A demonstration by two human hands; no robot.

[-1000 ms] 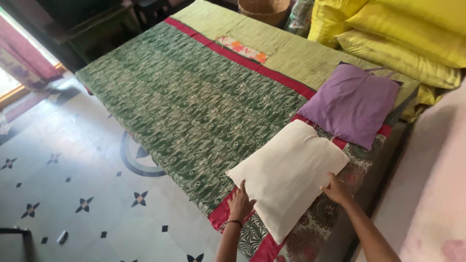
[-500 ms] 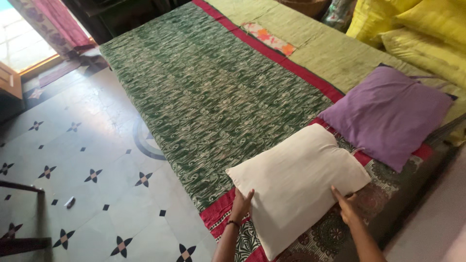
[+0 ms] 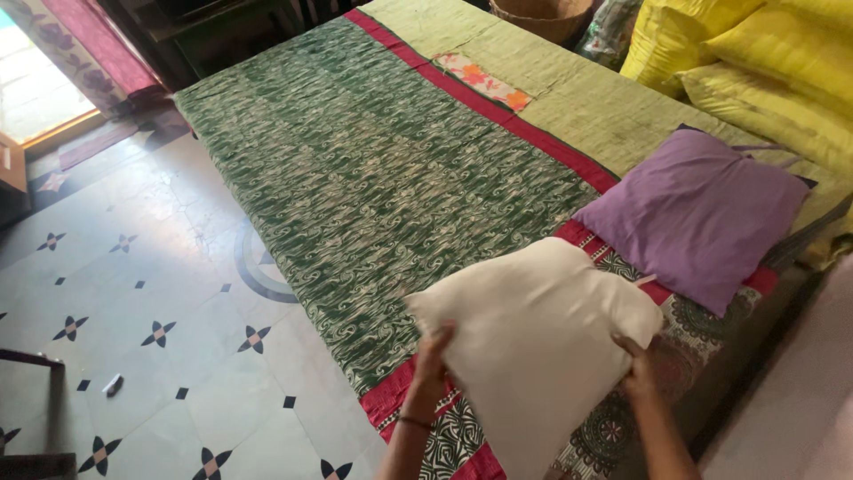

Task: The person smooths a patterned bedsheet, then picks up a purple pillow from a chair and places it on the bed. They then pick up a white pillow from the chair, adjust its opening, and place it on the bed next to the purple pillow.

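A cream pillow [image 3: 542, 342] is lifted off the near end of the bed, tilted toward me. My left hand [image 3: 430, 364] grips its left edge and my right hand [image 3: 638, 372] grips its right edge. Just behind it a purple pillow [image 3: 697, 213] lies flat on the bed. The bed is covered by a green patterned spread [image 3: 373, 178] with a red border and a light green strip along the far side.
Yellow pillows [image 3: 764, 62] are stacked at the back right, with a woven basket [image 3: 542, 13] beside them. A tiled floor [image 3: 133, 302] with dark star marks lies to the left. A doorway with a red curtain [image 3: 62, 62] is at the far left.
Both hands have closed on the cream pillow's sides and raised it off the bed; earlier it lay flat with the hands resting against its edges.
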